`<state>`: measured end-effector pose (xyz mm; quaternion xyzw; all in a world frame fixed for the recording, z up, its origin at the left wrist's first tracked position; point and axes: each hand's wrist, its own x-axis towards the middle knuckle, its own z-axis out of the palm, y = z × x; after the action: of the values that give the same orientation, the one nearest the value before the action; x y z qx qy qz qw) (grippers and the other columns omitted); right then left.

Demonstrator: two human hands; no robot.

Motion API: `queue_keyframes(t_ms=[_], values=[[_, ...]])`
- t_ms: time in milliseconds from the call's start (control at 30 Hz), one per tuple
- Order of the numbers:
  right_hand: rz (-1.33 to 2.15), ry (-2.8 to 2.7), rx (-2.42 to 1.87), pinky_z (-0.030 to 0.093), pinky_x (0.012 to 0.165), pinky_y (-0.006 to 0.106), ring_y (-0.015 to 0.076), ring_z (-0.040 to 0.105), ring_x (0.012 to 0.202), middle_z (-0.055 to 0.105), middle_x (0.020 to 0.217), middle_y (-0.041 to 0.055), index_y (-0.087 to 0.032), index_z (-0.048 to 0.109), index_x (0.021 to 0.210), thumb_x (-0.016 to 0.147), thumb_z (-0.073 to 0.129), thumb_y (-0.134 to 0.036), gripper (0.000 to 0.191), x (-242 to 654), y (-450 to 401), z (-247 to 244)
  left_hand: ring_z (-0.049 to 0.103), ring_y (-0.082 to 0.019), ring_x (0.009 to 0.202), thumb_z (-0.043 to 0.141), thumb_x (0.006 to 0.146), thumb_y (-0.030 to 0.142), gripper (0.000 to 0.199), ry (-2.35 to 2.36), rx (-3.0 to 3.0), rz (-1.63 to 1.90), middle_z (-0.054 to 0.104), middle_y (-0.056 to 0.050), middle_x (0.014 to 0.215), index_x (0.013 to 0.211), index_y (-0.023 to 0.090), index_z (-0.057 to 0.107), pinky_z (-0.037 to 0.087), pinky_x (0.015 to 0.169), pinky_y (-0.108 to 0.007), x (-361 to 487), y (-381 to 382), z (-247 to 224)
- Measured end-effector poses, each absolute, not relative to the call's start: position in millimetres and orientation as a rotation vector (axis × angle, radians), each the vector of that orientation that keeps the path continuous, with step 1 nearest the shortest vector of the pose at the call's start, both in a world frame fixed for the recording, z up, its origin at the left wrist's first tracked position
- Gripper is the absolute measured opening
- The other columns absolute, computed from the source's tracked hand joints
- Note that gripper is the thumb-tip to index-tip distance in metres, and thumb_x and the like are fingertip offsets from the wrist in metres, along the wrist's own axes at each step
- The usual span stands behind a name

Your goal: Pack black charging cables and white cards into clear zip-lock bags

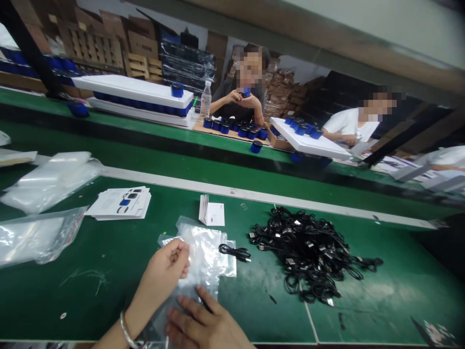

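My left hand (pixel 167 269), with a bangle at the wrist, is closed, its fingers pinched on a clear plastic bag at the upper left of a stack of clear bags (pixel 209 249). My right hand (pixel 207 322) lies with spread fingers over the lower part of the bags near the front edge. One coiled black cable (pixel 235 252) rests on the right side of the stack. Just behind the bags are small folded leaflets (pixel 215 213). A big pile of coiled black cables (pixel 312 252) lies to the right.
Printed sheets (pixel 121 203) lie to the left, with plastic bag bundles (pixel 54 179) beyond them. A pale strip (pixel 232 192) crosses the green table. On the far raised ledge are blue round items (pixel 224 128), white foam trays (pixel 134 89) and a bottle (pixel 206 99). Several people sit beyond.
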<state>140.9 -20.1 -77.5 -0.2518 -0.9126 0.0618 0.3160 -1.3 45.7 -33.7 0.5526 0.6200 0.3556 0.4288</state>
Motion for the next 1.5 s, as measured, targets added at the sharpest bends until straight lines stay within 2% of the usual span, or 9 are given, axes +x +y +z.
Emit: queue_keyframes(t_ms=[167, 367, 567, 700, 933, 1100, 1167, 1333, 1500], values=[[0.281, -2.577, -0.774, 0.024, 0.113, 0.047, 0.0260, 0.051, 0.122, 0.061, 0.126, 0.0079, -0.012, 0.056, 0.122, 0.089, 0.057, -0.040, 0.043, 175.0, 4.1, -58.8, 0.054, -0.011, 0.046, 0.048, 0.081, 0.045, 0.029, 1.503, 1.291, 0.955, 0.051, 0.007, 0.049, 0.064, 0.021, 0.051, 0.047, 0.047, -0.021, -10.7, 40.8, -21.2], [0.191, -2.543, -0.841, 0.017, 0.114, 0.050, 0.0276, 0.038, 0.132, 0.057, 0.131, 0.0119, -0.015, 0.054, 0.125, 0.089, 0.053, -0.043, 0.045, 170.4, 5.2, -54.0, 0.051, -0.011, 0.048, 0.048, 0.082, 0.048, 0.033, 1.533, 1.342, 0.931, 0.048, 0.007, 0.050, 0.062, 0.021, 0.051, 0.044, 0.049, -0.020, -13.1, 29.3, -29.3], [0.542, -2.404, -0.899, 0.026, 0.111, 0.042, 0.0200, 0.057, 0.114, 0.069, 0.114, 0.0039, -0.021, 0.065, 0.105, 0.092, 0.052, -0.035, 0.023, 169.2, 6.4, -43.2, 0.053, -0.012, 0.048, 0.047, 0.083, 0.046, 0.031, 1.567, 1.402, 0.889, 0.051, 0.007, 0.051, 0.064, 0.023, 0.052, 0.044, 0.049, -0.020, -15.3, 26.1, -37.2], [0.814, -1.885, -1.407, 0.047, 0.081, 0.035, 0.0193, 0.064, 0.080, 0.070, 0.080, 0.0057, -0.019, 0.064, 0.075, 0.089, 0.050, -0.028, 0.022, 171.7, 50.5, -4.0, 0.058, -0.013, 0.050, 0.051, 0.081, 0.040, 0.026, 1.598, 1.456, 0.868, 0.058, 0.006, 0.052, 0.062, 0.023, 0.056, 0.044, 0.051, -0.019, -8.6, 24.0, -35.5], [1.206, -1.592, -1.652, 0.046, 0.043, 0.022, 0.0111, 0.057, 0.050, 0.061, 0.068, -0.0004, -0.013, 0.056, 0.092, 0.087, 0.055, -0.049, 0.036, 151.3, 142.4, -14.7, 0.058, -0.013, 0.047, 0.052, 0.078, 0.037, 0.024, 1.623, 1.498, 0.870, 0.061, 0.006, 0.050, 0.058, 0.024, 0.056, 0.042, 0.049, -0.019, -5.9, 26.7, -35.4], [1.440, -1.550, -1.675, 0.055, 0.067, 0.032, 0.0151, 0.064, 0.079, 0.063, 0.102, 0.0049, -0.015, 0.057, 0.110, 0.092, 0.055, -0.032, 0.025, 155.4, 154.5, -23.5, 0.060, -0.013, 0.048, 0.052, 0.081, 0.038, 0.027, 1.602, 1.453, 0.846, 0.061, 0.007, 0.050, 0.059, 0.024, 0.054, 0.043, 0.050, -0.019, -7.6, 26.7, -36.9], [1.412, -1.545, -1.669, 0.054, 0.069, 0.033, 0.0162, 0.064, 0.081, 0.063, 0.101, 0.0052, -0.014, 0.058, 0.108, 0.093, 0.054, -0.031, 0.023, 163.5, 149.8, -19.8, 0.061, -0.013, 0.050, 0.050, 0.083, 0.040, 0.028, 1.585, 1.412, 0.833, 0.061, 0.006, 0.051, 0.060, 0.023, 0.053, 0.045, 0.052, -0.020, -8.7, 27.1, -38.1], [1.047, -1.627, -1.592, 0.041, 0.058, 0.024, 0.0133, 0.055, 0.062, 0.054, 0.063, -0.0028, -0.017, 0.054, 0.069, 0.093, 0.045, -0.029, 0.029, 182.1, 100.1, 4.5, 0.068, -0.017, 0.061, 0.043, 0.087, 0.048, 0.030, 1.547, 1.259, 0.892, 0.069, 0.002, 0.063, 0.074, 0.023, 0.052, 0.055, 0.059, -0.026, -12.9, 29.6, -38.2], [0.704, -2.082, -1.328, 0.037, 0.059, 0.024, 0.0153, 0.055, 0.064, 0.059, 0.072, 0.0025, -0.018, 0.058, 0.072, 0.091, 0.045, -0.019, 0.023, 174.6, 25.6, 10.0, 0.068, -0.016, 0.062, 0.039, 0.089, 0.050, 0.032, 1.605, 1.212, 1.031, 0.070, 0.000, 0.071, 0.077, 0.022, 0.049, 0.056, 0.060, -0.027, -11.8, 30.4, -34.8]])
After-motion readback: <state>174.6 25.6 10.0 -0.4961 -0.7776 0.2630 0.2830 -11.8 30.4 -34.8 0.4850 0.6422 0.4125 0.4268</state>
